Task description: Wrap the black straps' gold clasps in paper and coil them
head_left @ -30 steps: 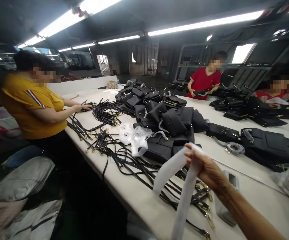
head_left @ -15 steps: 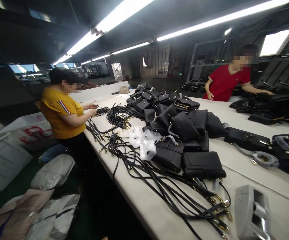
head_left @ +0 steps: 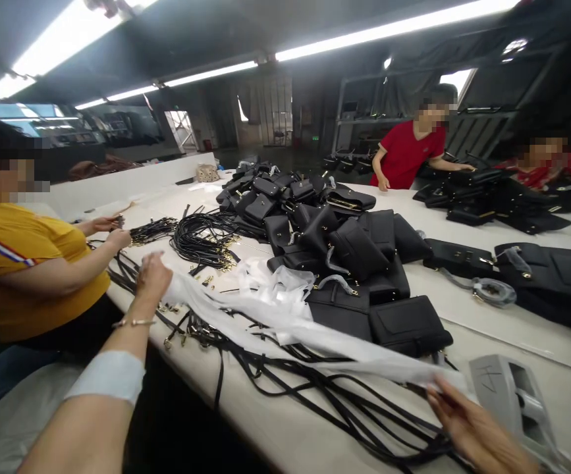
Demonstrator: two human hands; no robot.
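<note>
A long strip of thin, whitish plastic film [head_left: 325, 339] stretches slantwise over the table between my two hands. My left hand [head_left: 155, 278], with a bracelet at its wrist, is closed on the far left end. At the near right, my right hand [head_left: 470, 421] pinches the other end between thumb and fingers. Beneath the film lie black bag straps [head_left: 285, 382] with gold clasps. A crumpled heap of the same film [head_left: 275, 283] rests against the pile of black handbags [head_left: 359, 247].
A grey tape dispenser [head_left: 505, 388] stands by my right hand. More black bags [head_left: 556, 276] and a wrapped coiled strap [head_left: 492, 291] lie to the right. A co-worker in yellow [head_left: 33, 263] handles straps close on my left. Two people in red [head_left: 408, 155] are across the table.
Both my hands have come into view with the film strip drawn out between them. The view has turned right, so the co-worker in yellow sits nearer the left edge.
</note>
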